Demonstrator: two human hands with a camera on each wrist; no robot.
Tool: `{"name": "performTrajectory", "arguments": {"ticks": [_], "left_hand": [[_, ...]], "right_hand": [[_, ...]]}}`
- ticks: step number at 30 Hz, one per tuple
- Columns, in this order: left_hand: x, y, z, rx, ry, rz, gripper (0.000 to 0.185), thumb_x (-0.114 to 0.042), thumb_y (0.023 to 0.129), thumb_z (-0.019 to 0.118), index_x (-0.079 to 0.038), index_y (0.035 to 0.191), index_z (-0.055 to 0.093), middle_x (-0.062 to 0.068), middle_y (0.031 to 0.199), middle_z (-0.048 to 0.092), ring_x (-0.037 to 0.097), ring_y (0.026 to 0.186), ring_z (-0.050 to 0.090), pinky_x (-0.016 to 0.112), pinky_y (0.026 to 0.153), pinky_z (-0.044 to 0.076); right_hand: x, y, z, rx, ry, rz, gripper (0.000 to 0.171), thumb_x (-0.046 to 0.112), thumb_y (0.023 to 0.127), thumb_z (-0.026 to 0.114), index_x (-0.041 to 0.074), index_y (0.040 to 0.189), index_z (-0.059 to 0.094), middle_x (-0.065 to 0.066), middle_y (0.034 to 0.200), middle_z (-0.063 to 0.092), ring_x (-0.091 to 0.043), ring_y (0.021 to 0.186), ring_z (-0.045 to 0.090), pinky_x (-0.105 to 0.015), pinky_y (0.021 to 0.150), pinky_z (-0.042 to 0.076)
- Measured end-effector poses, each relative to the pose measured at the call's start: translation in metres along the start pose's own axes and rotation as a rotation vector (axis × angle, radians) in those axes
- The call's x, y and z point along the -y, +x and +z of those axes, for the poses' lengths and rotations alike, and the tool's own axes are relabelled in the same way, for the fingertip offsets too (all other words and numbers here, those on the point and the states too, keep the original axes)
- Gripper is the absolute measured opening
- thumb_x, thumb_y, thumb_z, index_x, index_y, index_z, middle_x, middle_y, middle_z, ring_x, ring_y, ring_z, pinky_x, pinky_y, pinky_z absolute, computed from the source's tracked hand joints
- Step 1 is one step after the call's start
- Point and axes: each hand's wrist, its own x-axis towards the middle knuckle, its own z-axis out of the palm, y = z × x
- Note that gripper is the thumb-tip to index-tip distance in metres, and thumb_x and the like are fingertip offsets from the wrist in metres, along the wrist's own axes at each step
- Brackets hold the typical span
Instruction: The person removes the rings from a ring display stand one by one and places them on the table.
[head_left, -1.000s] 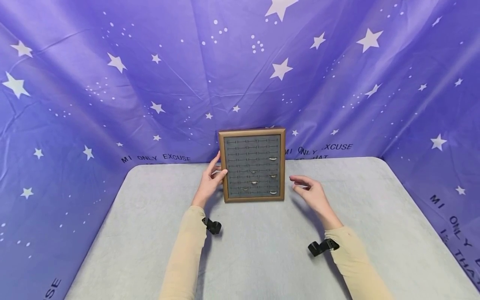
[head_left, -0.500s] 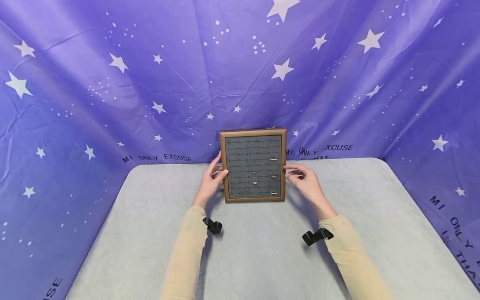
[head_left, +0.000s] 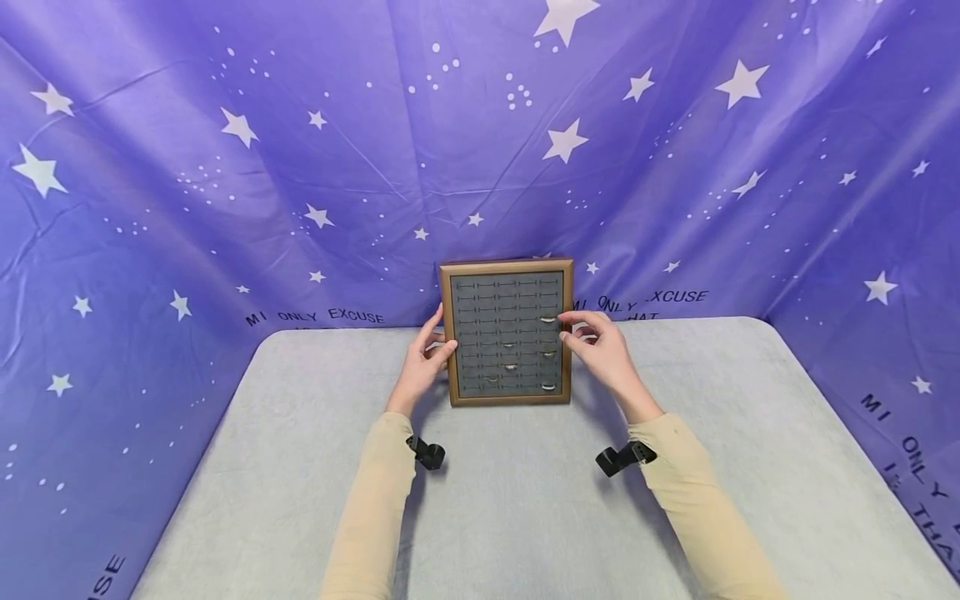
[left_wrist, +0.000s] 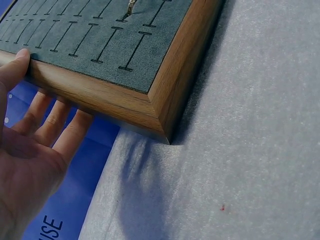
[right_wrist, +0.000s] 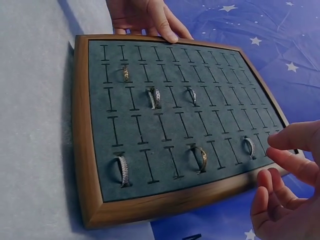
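A wood-framed ring display board (head_left: pixel 506 308) with a dark slotted pad stands upright on the table, leaning back. My left hand (head_left: pixel 422 367) grips its left edge, thumb over the frame's front and the other fingers behind it, as the left wrist view shows. My right hand (head_left: pixel 602 350) is at the board's right edge with nothing between its bent fingers. Its fingertips reach over the frame, close beside a silver ring (right_wrist: pixel 249 148) in a slot. Lower in that column sit a gold ring (right_wrist: pixel 200 159) and a thick silver ring (right_wrist: pixel 123 171).
Further rings sit in other slots, among them a gold ring (right_wrist: pixel 125 74) and a thin silver ring (right_wrist: pixel 192 96). A pale grey table (head_left: pixel 510 500) extends around the board. Behind it hangs a purple star-printed cloth (head_left: pixel 480 125).
My right hand has moved left from the table's right side to the board's right edge, then up to the level of the silver ring. My left hand keeps its grip on the board.
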Motion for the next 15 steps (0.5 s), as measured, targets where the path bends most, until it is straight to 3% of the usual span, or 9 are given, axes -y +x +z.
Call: {"name": "performTrajectory", "arguments": {"ticks": [3,9,15], "left_hand": [[0.0,0.0,0.0,-0.002,0.007,0.013,0.064,0.0,0.095,0.059,-0.007,0.151,0.031,0.02,0.099,0.057,0.018,0.07,0.059,0.032,0.063,0.052],[0.0,0.0,0.0,0.002,0.008,0.018,0.063,0.0,0.095,0.059,-0.006,0.151,0.031,0.019,0.099,0.057,0.018,0.068,0.058,0.034,0.063,0.052],[0.001,-0.001,-0.001,0.0,-0.002,0.009,0.063,-0.001,0.095,0.06,-0.005,0.151,0.03,0.017,0.099,0.057,0.016,0.068,0.058,0.028,0.063,0.052]], "right_hand": [[-0.008,0.007,0.003,-0.004,0.014,-0.014,0.029,-0.006,0.086,0.064,-0.012,0.115,0.062,-0.028,0.112,0.052,-0.031,0.091,0.053,-0.028,0.077,0.045],[-0.04,0.022,0.011,-0.035,-0.002,-0.034,0.028,-0.002,0.086,0.067,-0.005,0.114,0.066,-0.021,0.106,0.054,-0.022,0.085,0.053,-0.017,0.069,0.044],[-0.047,0.024,0.018,-0.072,-0.043,-0.082,0.024,-0.002,0.084,0.068,-0.004,0.108,0.07,-0.015,0.097,0.051,-0.018,0.078,0.05,-0.016,0.064,0.041]]}}
